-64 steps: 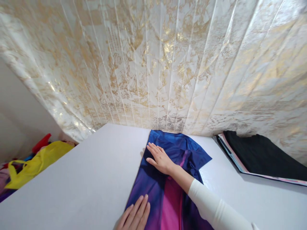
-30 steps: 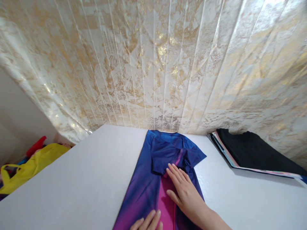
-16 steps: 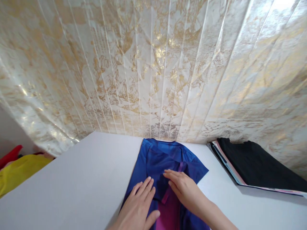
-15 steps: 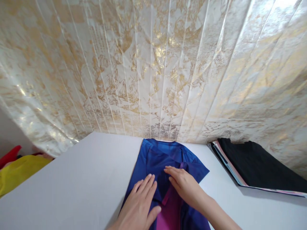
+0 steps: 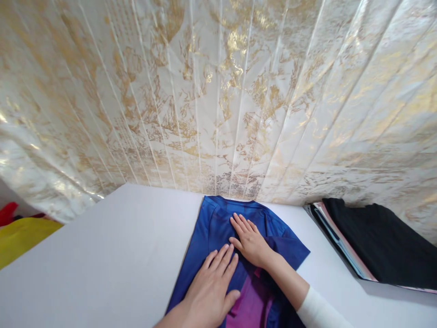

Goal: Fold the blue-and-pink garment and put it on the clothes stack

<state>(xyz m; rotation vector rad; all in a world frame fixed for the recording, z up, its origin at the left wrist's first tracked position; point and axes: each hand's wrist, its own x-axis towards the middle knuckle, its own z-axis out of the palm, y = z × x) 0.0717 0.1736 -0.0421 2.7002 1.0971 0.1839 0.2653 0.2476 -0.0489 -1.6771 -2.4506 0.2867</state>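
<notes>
Blue garment (image 5: 215,231): left fingers (image 5: 226,256) slightly apart on it, right fingers (image 5: 240,222) likewise, both flat.

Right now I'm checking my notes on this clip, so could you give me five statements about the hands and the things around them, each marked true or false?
1. The left hand and the right hand both rest on the blue and purple garment. True.
2. The stack of folded clothes lies to the left of the garment. False: it lies to the right.
3. The right hand is nearer the patterned backdrop than the left hand. True.
4. The left hand is closed in a fist. False: it is open and flat.
5. Something yellow shows at the picture's left edge. True.
</notes>
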